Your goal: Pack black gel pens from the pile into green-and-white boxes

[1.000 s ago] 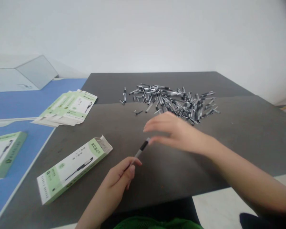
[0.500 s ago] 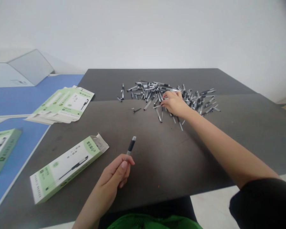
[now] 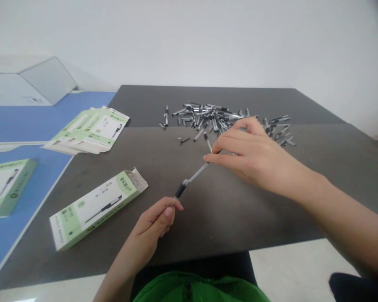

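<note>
My left hand is shut on a black-gripped pen near the table's front. A thin clear barrel runs from that pen's tip to my right hand, pinched between thumb and forefinger. Whether the two parts are joined I cannot tell. Just behind those fingertips, a silver-and-black pen part points toward the fingers. Farther back lies a loose heap of several silver-and-black pen parts. A green-and-white pen box with its flap open lies left of my left hand.
A stack of flat green-and-white cartons lies at the table's back left. Another pen box sits on the blue surface beyond the dark table's left edge. A small dark pen part lies apart from the heap.
My right hand has come back from the heap with a clear barrel, now in line with the pen in my left hand. That pen now tilts toward the right.
</note>
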`<action>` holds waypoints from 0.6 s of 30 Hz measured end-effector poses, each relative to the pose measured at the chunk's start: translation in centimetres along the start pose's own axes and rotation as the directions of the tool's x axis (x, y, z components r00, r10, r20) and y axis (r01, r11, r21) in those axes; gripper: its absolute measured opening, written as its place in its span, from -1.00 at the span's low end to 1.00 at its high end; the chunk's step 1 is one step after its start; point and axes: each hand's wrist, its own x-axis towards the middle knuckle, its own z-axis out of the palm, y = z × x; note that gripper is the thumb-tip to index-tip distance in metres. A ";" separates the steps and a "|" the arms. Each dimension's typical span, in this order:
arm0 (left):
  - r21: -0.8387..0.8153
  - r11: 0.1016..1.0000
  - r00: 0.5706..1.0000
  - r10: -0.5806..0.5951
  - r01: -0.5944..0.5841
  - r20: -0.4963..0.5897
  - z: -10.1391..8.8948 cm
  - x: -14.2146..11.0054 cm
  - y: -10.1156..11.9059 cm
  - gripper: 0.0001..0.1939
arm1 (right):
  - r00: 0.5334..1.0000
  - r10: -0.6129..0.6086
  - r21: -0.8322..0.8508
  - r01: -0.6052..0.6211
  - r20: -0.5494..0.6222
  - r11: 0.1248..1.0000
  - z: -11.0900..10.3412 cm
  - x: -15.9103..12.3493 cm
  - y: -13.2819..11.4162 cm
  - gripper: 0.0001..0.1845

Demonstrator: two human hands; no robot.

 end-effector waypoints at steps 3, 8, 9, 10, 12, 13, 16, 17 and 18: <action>0.023 1.000 1.000 -0.006 0.006 0.008 -0.2 -0.1 -0.3 -0.64 | 1.000 0.007 -0.015 -0.007 0.007 1.000 -0.3 0.0 -0.1 -0.62; 0.054 0.999 1.000 -0.010 0.009 0.010 -0.4 -0.1 -0.6 -0.63 | 0.998 -0.001 -0.032 0.003 0.059 0.999 -0.8 0.2 -0.5 -0.61; 0.057 0.998 1.000 -0.014 0.014 0.008 -0.4 -0.2 -0.7 -0.63 | 0.998 0.004 -0.040 -0.001 0.064 0.999 -1.0 0.2 -0.6 -0.60; 0.063 0.998 1.000 -0.019 0.018 0.008 -0.4 -0.2 -0.7 -0.63 | 0.998 0.009 -0.049 -0.006 0.066 0.999 -1.1 0.3 -0.6 -0.59; 0.079 0.997 1.000 -0.023 0.022 0.005 -0.4 -0.3 -0.8 -0.63 | 0.998 0.019 -0.073 -0.014 0.063 0.997 -1.3 0.3 -0.6 -0.56; 0.086 0.996 1.000 -0.024 0.023 0.003 -0.4 -0.3 -0.9 -0.63 | 0.998 0.017 -0.087 -0.011 0.065 0.996 -1.4 0.4 -0.6 -0.55; 0.089 0.996 1.000 -0.022 0.022 0.001 -0.5 -0.3 -1.1 -0.64 | 0.996 -0.002 -0.114 0.012 0.086 0.993 -1.4 0.4 -0.6 -0.54; 0.087 0.996 1.000 -0.021 0.020 0.003 -0.6 -0.3 -1.1 -0.64 | 0.996 -0.006 -0.115 0.017 0.091 0.993 -1.3 0.5 -0.6 -0.54; 0.085 0.996 1.000 -0.018 0.018 0.006 -0.6 -0.3 -1.2 -0.64 | 0.996 -0.007 -0.113 0.018 0.093 0.993 -1.3 0.5 -0.6 -0.55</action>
